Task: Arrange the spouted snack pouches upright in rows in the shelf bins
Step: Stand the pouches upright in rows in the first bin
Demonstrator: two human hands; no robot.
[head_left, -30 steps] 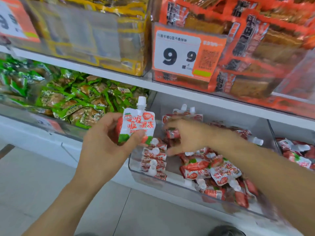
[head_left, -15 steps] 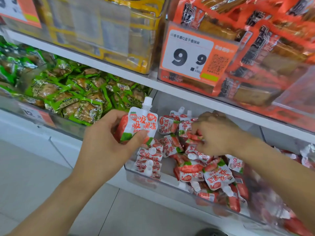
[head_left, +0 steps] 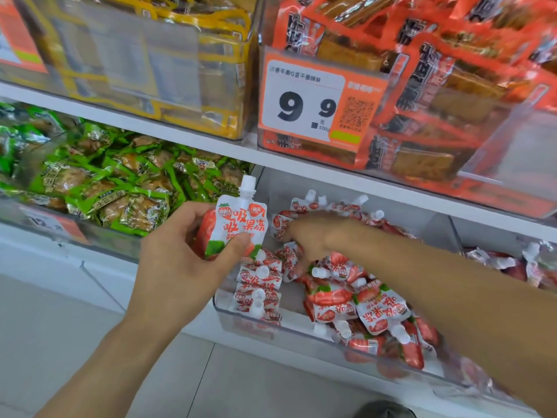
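A white retail shelf unit (head_left: 187, 140) stands over a pale tiled floor (head_left: 39, 342), its two visible tiers fitted with clear plastic bins. On the lower tier, a clear plastic bin (head_left: 229, 315) holds small white-and-red spouted pouches with strawberry print. Along its left wall a short row of pouches (head_left: 260, 285) stands upright, spouts up, one behind the other. To the right, a loose heap of pouches (head_left: 361, 306) lies at mixed angles, several upside down or flat. The left hand (head_left: 177, 267) grips one white-and-red pouch (head_left: 238, 226) upright, spout uppermost, thumb curled across its lower front and fingers behind it; the pouch is held just above and in front of the bin's left rear corner, clear of the row. The right hand (head_left: 313, 236) reaches into the middle of the bin among the pouches; it is motion-blurred and its grip cannot be determined. Left of the bin, green foil snack packets (head_left: 114, 188) fill the neighbouring bin. The upper tier carries yellow-trimmed packs (head_left: 180, 55) and orange packs (head_left: 437, 86) behind an orange-and-white price label (head_left: 316, 104) reading 9.9.
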